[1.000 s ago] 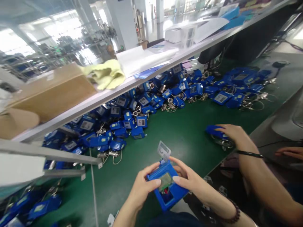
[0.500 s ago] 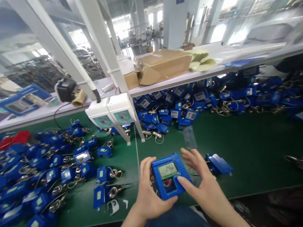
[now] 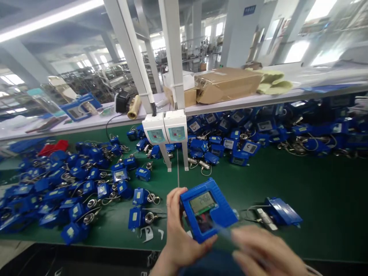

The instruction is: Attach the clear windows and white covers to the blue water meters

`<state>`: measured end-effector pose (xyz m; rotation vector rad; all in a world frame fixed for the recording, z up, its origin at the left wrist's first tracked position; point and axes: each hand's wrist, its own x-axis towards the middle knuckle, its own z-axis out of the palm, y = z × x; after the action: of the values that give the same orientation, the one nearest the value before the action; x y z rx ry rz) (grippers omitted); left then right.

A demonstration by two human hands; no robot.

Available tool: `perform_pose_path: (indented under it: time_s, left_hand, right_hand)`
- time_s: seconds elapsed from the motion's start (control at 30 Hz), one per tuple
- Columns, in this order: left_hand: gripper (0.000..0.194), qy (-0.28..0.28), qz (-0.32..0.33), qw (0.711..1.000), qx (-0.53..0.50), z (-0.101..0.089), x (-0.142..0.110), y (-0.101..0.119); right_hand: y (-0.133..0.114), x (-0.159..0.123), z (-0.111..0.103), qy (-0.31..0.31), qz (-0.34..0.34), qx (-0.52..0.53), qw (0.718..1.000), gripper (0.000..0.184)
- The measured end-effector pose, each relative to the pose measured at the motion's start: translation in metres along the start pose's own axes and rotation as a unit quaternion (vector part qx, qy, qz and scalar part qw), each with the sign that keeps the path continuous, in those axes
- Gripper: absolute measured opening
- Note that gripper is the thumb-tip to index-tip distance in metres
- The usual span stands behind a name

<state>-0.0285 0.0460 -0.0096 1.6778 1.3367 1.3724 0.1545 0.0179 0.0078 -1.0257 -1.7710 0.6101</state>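
A blue meter housing (image 3: 221,212) with a lit digital display is tilted toward me above the green bench. My left hand (image 3: 179,234) grips it from the left and below, thumb along its lower edge. At the lower right, my right hand (image 3: 261,249) is smeared by motion, its fingers drawn together. From those fingers a blurred, translucent bluish strip (image 3: 224,231) reaches toward the front of the meter; its exact kind is unclear. Another blue meter (image 3: 284,211) with a metal fitting (image 3: 266,219) lies on the bench to the right.
Many blue meters with cables (image 3: 86,184) crowd the left side, and more (image 3: 230,142) pile under the shelf. White scraps (image 3: 148,234) lie near the left hand. Two white boxes (image 3: 165,126) hang on the posts. A cardboard box (image 3: 230,86) and yellow gloves (image 3: 271,82) sit on the shelf.
My right hand has come off the meter's face and moved down and right. The translucent strip, earlier above that hand, now points toward the meter. The view has swung left.
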Motion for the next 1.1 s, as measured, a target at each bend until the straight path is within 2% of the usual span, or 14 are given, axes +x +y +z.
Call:
perform_pose_path:
  time_s: [0.07, 0.1, 0.13, 0.2, 0.3, 0.37, 0.47, 0.63, 0.73, 0.8, 0.87, 0.93, 1.03, 1.1]
  left_hand:
    - [0.084, -0.011, 0.049, 0.999, 0.014, -0.005, -0.003, 0.006]
    - [0.083, -0.013, 0.067, 0.997, 0.02, -0.006, -0.005, 0.009]
    - [0.083, -0.009, 0.072, 0.997, 0.027, -0.007, -0.007, 0.012]
    - [0.084, 0.001, 0.084, 0.995, 0.051, -0.004, -0.011, 0.017]
    - [0.086, 0.017, 0.136, 0.985, 0.103, 0.002, -0.013, 0.025]
    - [0.085, 0.033, 0.173, 0.974, 0.145, 0.006, -0.013, 0.031]
    - [0.085, 0.05, 0.206, 0.959, 0.188, 0.008, -0.011, 0.039]
    - [0.088, 0.033, 0.218, 0.956, 0.193, 0.011, -0.009, 0.043]
    - [0.086, 0.014, 0.187, 0.967, 0.17, 0.012, -0.009, 0.042]
    - [0.083, 0.0, 0.144, 0.98, 0.133, 0.012, -0.01, 0.041]
    - [0.08, -0.02, 0.097, 0.992, 0.075, 0.011, -0.011, 0.042]
    - [0.08, -0.041, 0.055, 0.997, 0.017, 0.008, -0.013, 0.043]
    - [0.082, -0.061, 0.034, 0.997, -0.023, 0.004, -0.015, 0.046]
    - [0.083, -0.062, 0.043, 0.997, -0.025, 0.003, -0.015, 0.047]
  right_hand:
    - [0.0, 0.009, -0.015, 0.147, 0.079, -0.038, 0.985, 0.03]
    - [0.0, 0.014, -0.02, 0.197, 0.1, -0.049, 0.974, 0.038]
    - [-0.001, 0.02, -0.023, 0.21, 0.103, -0.052, 0.971, 0.047]
    - [-0.003, 0.029, -0.022, 0.148, 0.087, -0.055, 0.984, 0.068]
    - [-0.012, 0.036, -0.013, -0.004, 0.092, -0.068, 0.993, 0.101]
    - [-0.018, 0.039, -0.008, -0.043, 0.12, -0.044, 0.991, 0.109]
    - [-0.02, 0.045, -0.009, -0.035, 0.154, 0.037, 0.987, 0.1]
    - [-0.015, 0.053, -0.022, -0.002, 0.181, 0.112, 0.977, 0.081]
    - [-0.007, 0.057, -0.03, 0.001, 0.215, 0.171, 0.961, 0.077]
    - [0.004, 0.059, -0.037, 0.014, 0.253, 0.239, 0.937, 0.075]
    - [0.017, 0.06, -0.046, 0.065, 0.287, 0.294, 0.909, 0.072]
    - [0.026, 0.058, -0.054, 0.152, 0.294, 0.305, 0.893, 0.068]
    - [0.028, 0.05, -0.062, 0.264, 0.263, 0.249, 0.894, 0.051]
    - [0.022, 0.041, -0.064, 0.304, 0.237, 0.184, 0.904, 0.036]
